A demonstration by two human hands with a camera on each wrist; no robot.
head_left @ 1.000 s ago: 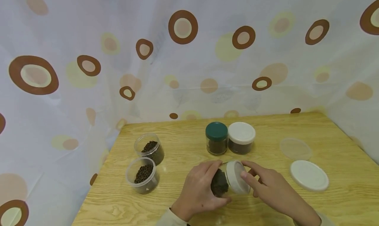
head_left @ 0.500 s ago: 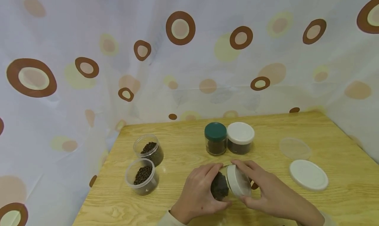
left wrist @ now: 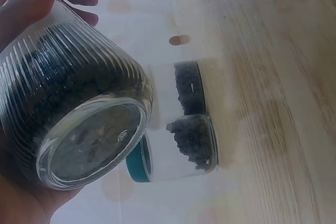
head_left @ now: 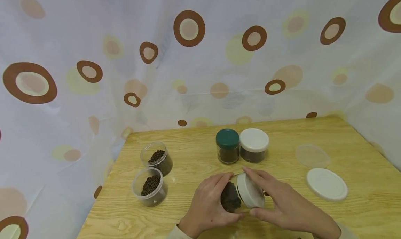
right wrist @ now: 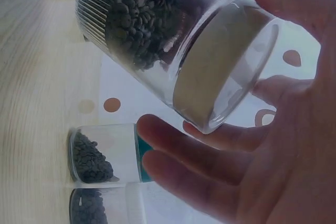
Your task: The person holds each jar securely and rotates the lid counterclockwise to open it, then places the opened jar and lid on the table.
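In the head view a tilted glass jar (head_left: 231, 197) with dark, bean-like pieces is held over the table, its lid end toward the right. My left hand (head_left: 208, 206) grips the jar's body, whose ribbed wall and round base (left wrist: 92, 142) show large in the left wrist view. The jar's lid (head_left: 249, 191) has a pale band and a see-through top. Thumb and fingers of my right hand (head_left: 283, 204) curve round this lid from opposite sides. From the right wrist, the lid (right wrist: 220, 66) appears on the jar's mouth, with the fingers spread about it.
Behind the hands stand a green-lidded jar (head_left: 228, 146) and a white-lidded jar (head_left: 254, 145), both holding dark pieces. Two uncapped tubs of brown beans, a front tub (head_left: 150, 197) and a rear tub (head_left: 164, 164), stand left. A clear disc (head_left: 312, 156) and a white lid (head_left: 327, 184) lie right.
My right hand has shifted its hold, its fingers moving from the lid's face to opposite sides of its rim. The lid has turned slightly. My left hand keeps its grip on the jar.
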